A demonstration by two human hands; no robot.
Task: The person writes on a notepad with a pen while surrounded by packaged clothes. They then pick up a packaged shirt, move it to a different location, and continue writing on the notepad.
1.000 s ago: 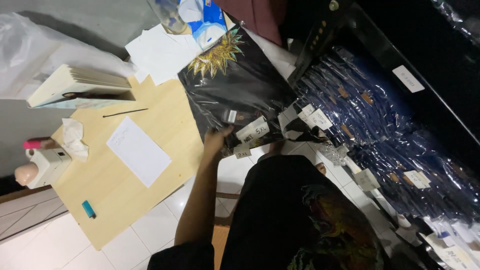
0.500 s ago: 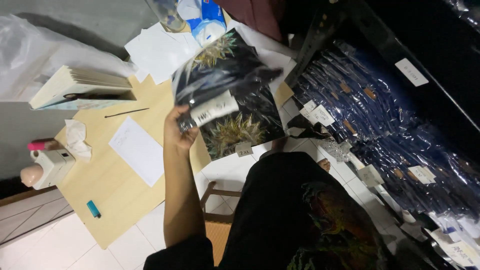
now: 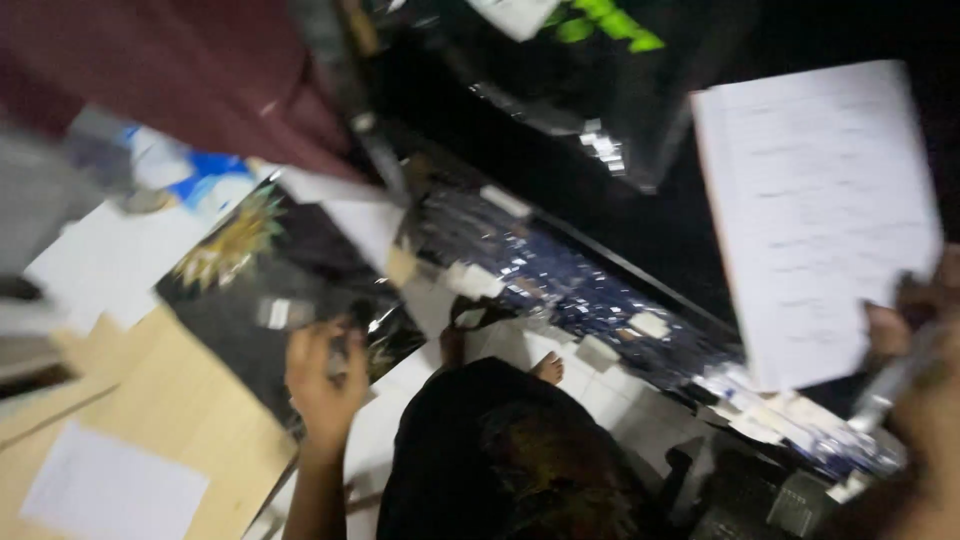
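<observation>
Black packaged garment (image 3: 270, 290), sunburst print, lower left on wooden counter (image 3: 150, 420); left hand (image 3: 325, 375) fingers closed on its edge. Right hand (image 3: 915, 330), right edge, fingers gripping a written white sheet (image 3: 815, 210).

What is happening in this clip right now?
The picture is blurred. The person's left hand grips the near edge of a glossy black packet with a gold sunburst print, which lies on a light wooden table. At the right edge, the right hand holds up a white sheet of handwritten paper. Rows of dark blue plastic-wrapped packets lie on the floor beyond.
</observation>
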